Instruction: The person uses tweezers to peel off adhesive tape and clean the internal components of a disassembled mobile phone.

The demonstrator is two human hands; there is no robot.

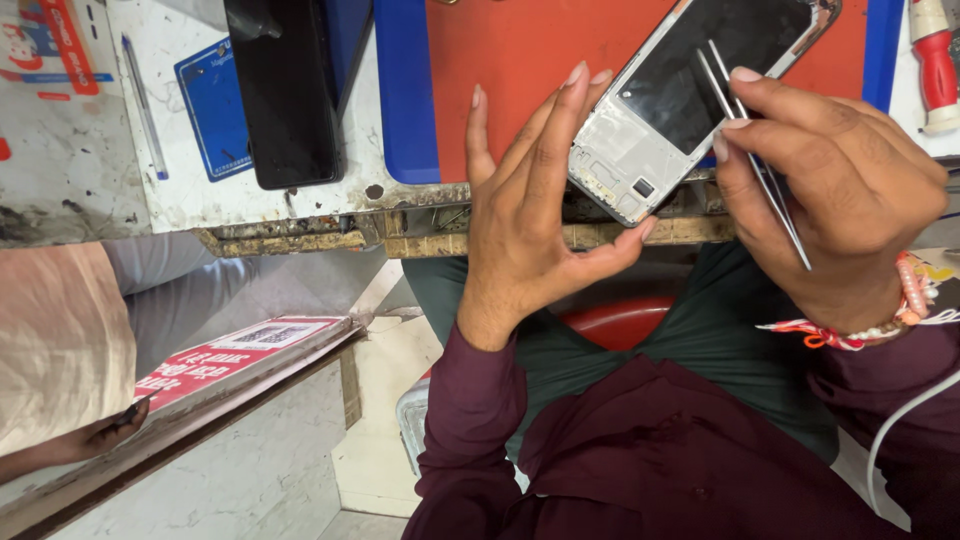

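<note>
Here we logged one opened phone frame (690,100), silver-edged with a dark inner panel, lying tilted across the near edge of the red mat (530,60). Our left hand (530,220) cupped the frame's lower corner, fingers spread, thumb under that corner: a loose, wide grip steadying rather than clamping. Our right hand (830,190), beside the frame's right edge, pinched a pair of slim metal tweezers (750,140), whose tips rested over the dark panel; that grip was narrow and closed on the tool.

Also entered: a dark phone (285,90) face-up well to the left of the frame, on a blue pad (205,110); a red-handled screwdriver (935,60) off to the frame's far right; the worn white surface (180,190) carrying all of it.

Handling, as we judged it: the frame looked light, thin and stiff, apt to bend or scratch. Best held by its metal side rails, not the panel.
</note>
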